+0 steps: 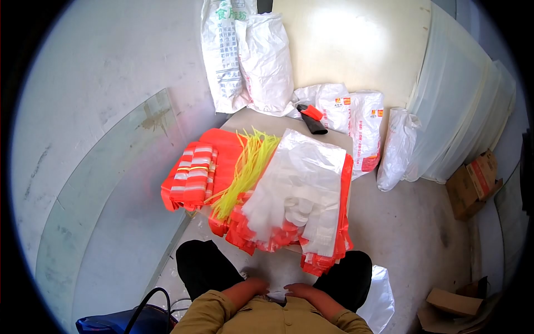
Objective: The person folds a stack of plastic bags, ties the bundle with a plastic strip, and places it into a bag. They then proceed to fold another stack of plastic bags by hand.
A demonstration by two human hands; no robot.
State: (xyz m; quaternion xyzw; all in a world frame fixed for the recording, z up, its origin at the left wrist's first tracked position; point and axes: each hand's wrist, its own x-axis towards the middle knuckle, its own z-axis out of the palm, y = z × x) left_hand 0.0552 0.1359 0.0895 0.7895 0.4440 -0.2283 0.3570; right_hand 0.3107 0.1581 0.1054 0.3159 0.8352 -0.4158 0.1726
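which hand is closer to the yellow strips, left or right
Left. The left hand is low at the lap, roughly below the yellow strips in the picture; the right hand is also at the lap, but farther off to their right.

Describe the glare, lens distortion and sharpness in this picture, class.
Head view: white glare on the pale board; head view: black, rounded corners and apparent fisheye bending along the glass panel; head view: yellow strips fairly crisp, a white sack with red lettering too soft to read.

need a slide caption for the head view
Left hand and right hand, clear of a table piled with white plastic sheets, yellow strips and a banded red bundle.
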